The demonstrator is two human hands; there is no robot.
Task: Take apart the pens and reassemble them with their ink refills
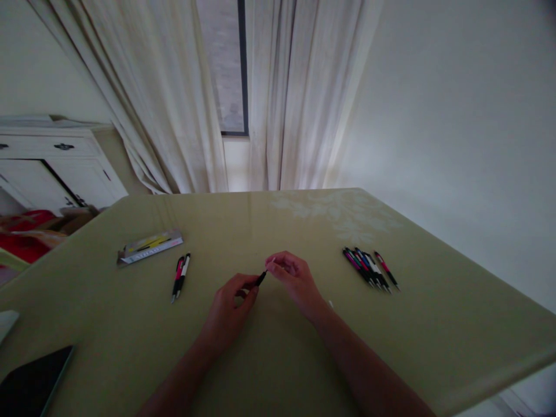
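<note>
My left hand (pixel 232 304) pinches a short black pen barrel (pixel 261 278) between thumb and fingertips, its far end tilted up to the right. Close against that end, my right hand (pixel 293 277) is closed in a pinch on a thin pale piece (pixel 271 263), perhaps a refill; most of it is hidden by the fingers. Both hands are just above the middle of the table. A small white bit (pixel 330 303) lies beside my right wrist. To the left of my left hand, two pens (pixel 180 277), one red and black, one white and black, lie side by side.
Several pens (pixel 367 269) in mixed colours lie in a row on the right, with a red and black pen (pixel 386 270) at their edge. A printed pen box (pixel 150 247) rests at the left. A dark flat device (pixel 37 379) is at the near left corner of the table (pixel 217 226).
</note>
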